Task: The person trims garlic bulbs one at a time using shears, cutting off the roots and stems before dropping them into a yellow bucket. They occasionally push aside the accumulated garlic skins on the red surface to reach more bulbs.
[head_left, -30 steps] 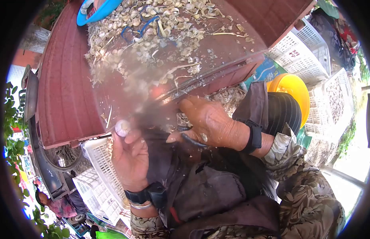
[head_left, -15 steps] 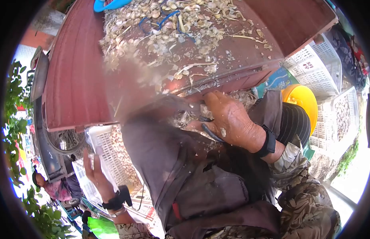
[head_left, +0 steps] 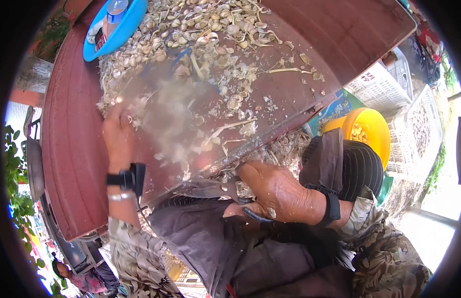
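My left hand, with a black wristband, reaches onto the left part of the reddish-brown table. Its fingertips are at the edge of a spread of garlic cloves and dry skins, too smeared to show whether anything is between them. A blurred cloud of skins and stalks lies just right of these fingers. My right hand is closed round the handles of metal shears, low over the dark apron on my lap. The shears' blades point left, along the table's front edge.
A blue basin holding a bottle stands at the upper left. Right of my knee sits a yellow bucket with pale pieces inside. White crates stand beyond it. A person is at the lower left.
My left hand has gone from beside the crate at the lower left up onto the table by the garlic. My right hand, with the shears, has shifted slightly left and lower. The blue basin shows more fully.
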Demonstrator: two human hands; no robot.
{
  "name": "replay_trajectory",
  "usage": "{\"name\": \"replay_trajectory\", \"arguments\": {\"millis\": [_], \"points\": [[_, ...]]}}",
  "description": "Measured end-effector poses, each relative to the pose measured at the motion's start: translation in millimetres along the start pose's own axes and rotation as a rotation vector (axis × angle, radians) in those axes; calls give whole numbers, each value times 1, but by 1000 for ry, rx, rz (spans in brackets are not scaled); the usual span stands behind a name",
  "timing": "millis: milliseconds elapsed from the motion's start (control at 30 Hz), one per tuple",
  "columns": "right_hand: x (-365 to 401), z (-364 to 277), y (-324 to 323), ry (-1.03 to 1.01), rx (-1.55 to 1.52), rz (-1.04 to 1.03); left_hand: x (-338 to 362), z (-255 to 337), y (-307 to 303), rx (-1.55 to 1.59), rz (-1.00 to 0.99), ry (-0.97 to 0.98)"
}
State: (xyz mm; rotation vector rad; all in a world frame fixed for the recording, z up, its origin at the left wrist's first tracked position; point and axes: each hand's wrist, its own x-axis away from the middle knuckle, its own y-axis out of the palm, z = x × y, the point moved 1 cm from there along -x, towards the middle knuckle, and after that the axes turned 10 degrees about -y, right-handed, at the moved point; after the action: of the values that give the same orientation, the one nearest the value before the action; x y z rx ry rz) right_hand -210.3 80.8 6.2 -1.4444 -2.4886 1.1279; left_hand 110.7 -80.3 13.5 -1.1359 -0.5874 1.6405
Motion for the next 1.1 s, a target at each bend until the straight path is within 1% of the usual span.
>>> {"name": "replay_trajectory", "arguments": {"millis": [33,133,167,233,267,367,400,500,600,700,733,767,833,867,967,1000,1100], "points": [[-1,2,-1,-4,-1,5,-20,-9,14,-156,72,205],[-5,10,-5,-5,3,15,-49,-41,44,-279,-132,91],[-6,12,-6,5,2,15,-52,-49,47,-249,-164,29],[-5,14,-8,26,-2,7,-50,-45,48,-189,-228,-96],[-5,14,-10,38,-8,0,-43,-43,43,-98,-247,-164],[-4,14,-11,60,-28,-22,-25,-50,28,-191,-200,-172],[-3,13,-11,68,-34,-29,-21,-53,25,-11,-193,-225],[-3,17,-5,62,-74,-37,-23,-53,20,212,-107,-217],[-4,17,-3,51,-70,-43,-39,-27,27,148,-245,-341],[-5,18,-2,39,-70,-19,-49,-31,51,13,-328,-18],[-5,18,-4,53,-69,-30,-52,-33,54,-87,-359,-31],[-7,17,-6,67,-71,-37,-50,-35,57,8,-369,-91],[-7,18,-7,78,-68,-31,-42,-11,47,197,-387,-211],[-7,19,-7,72,-63,-19,-41,-13,40,51,-357,-306],[-5,22,-6,75,-59,7,-26,-5,29,701,-325,-669],[-4,22,-5,79,-61,16,-20,6,26,777,-308,-661],[-6,22,-11,115,-101,4,-11,4,19,608,-266,-634]]}}
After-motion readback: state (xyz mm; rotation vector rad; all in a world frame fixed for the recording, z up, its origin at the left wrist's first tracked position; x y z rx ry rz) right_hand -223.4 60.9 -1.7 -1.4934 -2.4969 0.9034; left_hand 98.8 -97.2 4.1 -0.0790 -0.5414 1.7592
